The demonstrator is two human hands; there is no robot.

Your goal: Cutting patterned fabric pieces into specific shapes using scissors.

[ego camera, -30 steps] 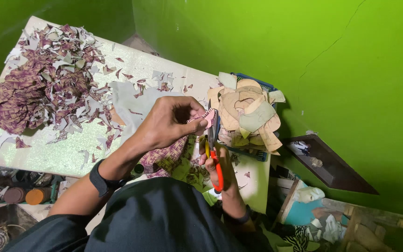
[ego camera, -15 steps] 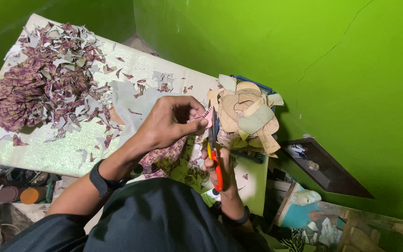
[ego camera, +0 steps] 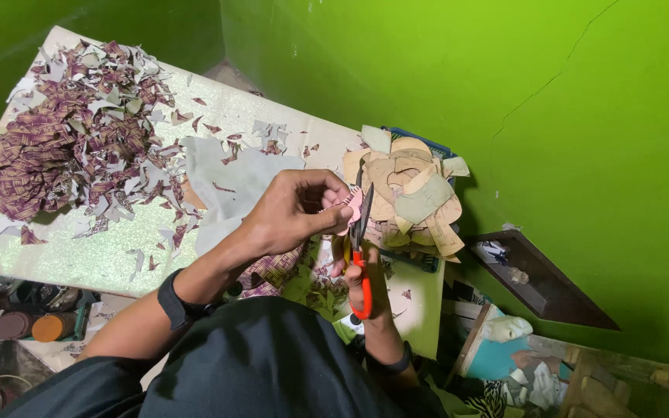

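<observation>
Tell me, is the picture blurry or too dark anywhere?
Head view: sharp and bright on the left hand, scissors and scrap pile; the table glints slightly; the lower left corner is dim; the table's edges lean from the tilted, wide-angle view.

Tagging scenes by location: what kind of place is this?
Likely a small home craft workshop. A pale table against green walls carries a heap of patterned scraps and a stack of tan cut-out templates; the right hand works orange-handled scissors on a piece the left hand holds.

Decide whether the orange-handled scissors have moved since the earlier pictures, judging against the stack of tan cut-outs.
No. The scissors still sit just left of the stack of tan cut-outs, blades up, in the right hand; only the camera shifted slightly.
</observation>
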